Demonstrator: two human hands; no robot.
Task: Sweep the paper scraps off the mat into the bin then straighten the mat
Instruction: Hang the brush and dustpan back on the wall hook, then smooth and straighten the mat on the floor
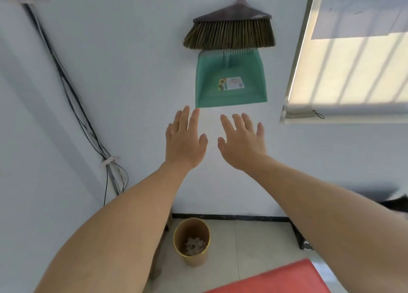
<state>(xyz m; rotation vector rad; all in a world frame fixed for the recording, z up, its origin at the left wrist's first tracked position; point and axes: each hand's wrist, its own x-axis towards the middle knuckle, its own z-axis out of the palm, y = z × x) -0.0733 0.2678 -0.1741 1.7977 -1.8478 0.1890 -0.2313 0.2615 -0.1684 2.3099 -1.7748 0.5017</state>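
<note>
While both hands reach up at the wall, we log this:

Hands: our left hand [185, 138] and right hand [241, 140] are spread flat, fingers apart, holding nothing — both just below the dustpan [230, 81].
Tools: the green dustpan hangs on the wall [132, 94] with the broom head [229, 31] right above it, bristles overlapping its top edge.
Bin: the bin [191, 241] stands on the floor by the wall, below our hands, with pale scraps [194, 245] already in it.
Mat: we see only a red corner of the mat [278, 279] at the bottom edge; whether scraps remain on it, we cannot tell.
Risk: lifting the dustpan could snag the bristles and drag the broom head off its hook — it would likely drop toward the bin.
Risk: how either tool is hung is hidden, so we may pull the wrong way.
Room: the window blind [353, 72] crowds the right side, the cables [72, 98] run down the left, well apart; open wall sits between.
</note>
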